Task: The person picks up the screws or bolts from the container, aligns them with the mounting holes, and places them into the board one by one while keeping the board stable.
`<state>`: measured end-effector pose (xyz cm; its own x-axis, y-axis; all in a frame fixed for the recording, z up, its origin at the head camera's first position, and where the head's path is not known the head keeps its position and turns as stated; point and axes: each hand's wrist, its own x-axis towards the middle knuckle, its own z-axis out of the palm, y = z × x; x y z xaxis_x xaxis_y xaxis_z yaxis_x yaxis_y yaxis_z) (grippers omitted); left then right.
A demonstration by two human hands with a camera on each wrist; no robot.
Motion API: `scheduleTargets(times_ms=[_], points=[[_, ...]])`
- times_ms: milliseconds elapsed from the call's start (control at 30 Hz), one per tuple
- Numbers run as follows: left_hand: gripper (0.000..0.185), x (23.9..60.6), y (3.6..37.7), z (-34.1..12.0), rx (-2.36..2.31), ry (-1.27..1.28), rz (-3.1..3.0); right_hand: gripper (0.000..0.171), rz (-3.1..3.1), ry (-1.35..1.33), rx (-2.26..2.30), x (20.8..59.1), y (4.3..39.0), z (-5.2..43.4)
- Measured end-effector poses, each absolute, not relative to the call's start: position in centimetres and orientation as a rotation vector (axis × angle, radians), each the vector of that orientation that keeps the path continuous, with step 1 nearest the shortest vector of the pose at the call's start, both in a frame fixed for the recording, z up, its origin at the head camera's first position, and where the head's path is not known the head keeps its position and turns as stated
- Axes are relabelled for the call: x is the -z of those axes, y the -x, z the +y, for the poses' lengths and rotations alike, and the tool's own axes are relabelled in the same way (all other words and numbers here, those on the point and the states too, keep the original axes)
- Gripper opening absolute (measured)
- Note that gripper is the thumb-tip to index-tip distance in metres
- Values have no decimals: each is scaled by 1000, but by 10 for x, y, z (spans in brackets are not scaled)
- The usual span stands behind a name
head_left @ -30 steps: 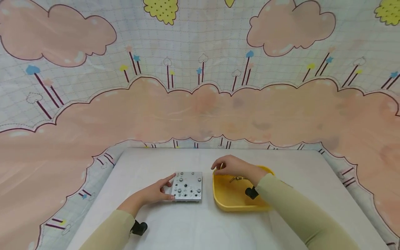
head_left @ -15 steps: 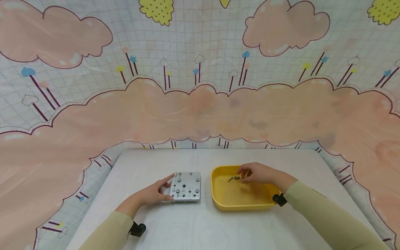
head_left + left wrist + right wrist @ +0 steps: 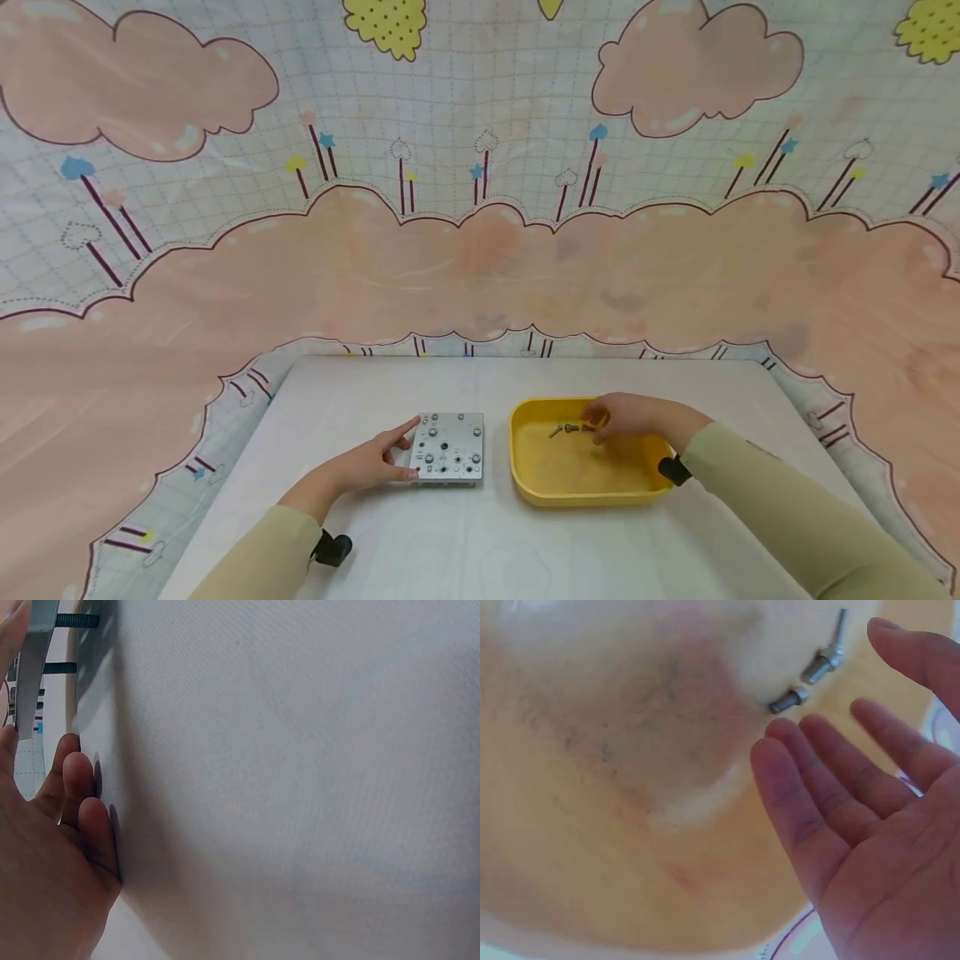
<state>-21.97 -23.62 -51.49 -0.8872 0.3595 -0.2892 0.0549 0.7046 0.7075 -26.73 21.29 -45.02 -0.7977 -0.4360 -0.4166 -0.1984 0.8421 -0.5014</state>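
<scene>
A square silver metal plate point(image 3: 452, 450) with holes and bolt heads lies on the table, propped on bolts; two threaded shanks point(image 3: 78, 621) show beneath it in the left wrist view. My left hand point(image 3: 367, 458) grips its left side, index finger at the far corner and thumb at the near one. To the right, my right hand point(image 3: 633, 417) is inside a yellow tray point(image 3: 592, 500). Its fingers are spread and loosely bent, holding nothing. Just past the fingertips several small bolts point(image 3: 789, 700) lie in a row on the tray floor.
A white-covered table point(image 3: 480, 550) carries the plate and the tray, with a narrow gap between them. Behind it hangs a printed cloth point(image 3: 480, 275) with clouds. Each wrist wears a small black camera point(image 3: 332, 549).
My right hand has moved from above the tray's far left rim rightward and down into the tray, uncovering the bolts. The left hand and plate have stayed in place.
</scene>
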Motion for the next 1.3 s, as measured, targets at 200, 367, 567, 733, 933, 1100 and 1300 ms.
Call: scheduleTargets(times_ms=[200, 367, 567, 733, 933, 1100, 1300], points=[[99, 516, 220, -235, -1014, -324, 2510, 38, 2517, 502, 468, 457, 265, 208], [98, 516, 221, -235, -1021, -310, 2516, 26, 2547, 549, 382, 459, 263, 201], [98, 516, 222, -235, -1038, -311, 2512, 17, 2550, 509, 411, 460, 262, 196], [98, 515, 221, -234, -1033, -293, 2515, 13, 2570, 490, 437, 467, 264, 196], [98, 514, 221, -235, -1030, -287, 2519, 13, 2578, 567, 384, 473, 267, 192], [97, 517, 220, -236, -1034, -300, 2523, 14, 2585, 595, 325, 473, 267, 186], [97, 517, 220, -236, -1035, -292, 2523, 16, 2591, 624, 286, 475, 268, 183]])
